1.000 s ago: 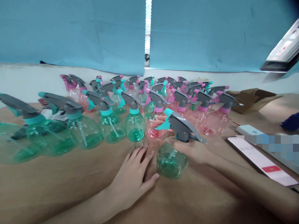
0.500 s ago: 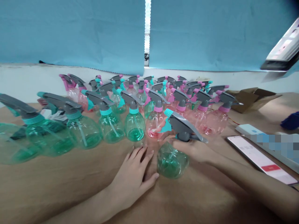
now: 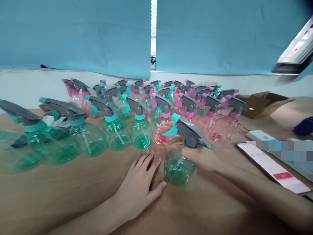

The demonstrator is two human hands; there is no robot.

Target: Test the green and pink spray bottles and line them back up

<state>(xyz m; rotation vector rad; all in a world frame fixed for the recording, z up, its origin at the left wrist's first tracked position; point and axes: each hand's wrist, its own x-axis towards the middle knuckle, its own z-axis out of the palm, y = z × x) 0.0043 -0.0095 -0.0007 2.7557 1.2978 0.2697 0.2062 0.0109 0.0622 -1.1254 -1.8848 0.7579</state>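
While gripping a green spray bottle point(image 3: 181, 168) with the right hand point(image 3: 202, 158), closed round the neck just under the grey spray head point(image 3: 189, 132), leaning it slightly right and pointing its nozzle point(image 3: 175, 117) left; too blurred to tell how firmly pressed on the trigger. Resting the left hand point(image 3: 137, 182) palm down on the table point(image 3: 93, 192), loosely spread and holding nothing, just beside the bottle. By the look of it, at the step of handling a single bottle apart from the rows. Calling next, as a judgement, for a steady hold on the neck, clear of the neighbours. Farther out, to the left, standing green bottles point(image 3: 140, 135); to the right, pink bottles point(image 3: 228, 129), then a phone point(image 3: 271, 166) and an open carton point(image 3: 259, 106); at the far side, blue curtains point(image 3: 78, 36).
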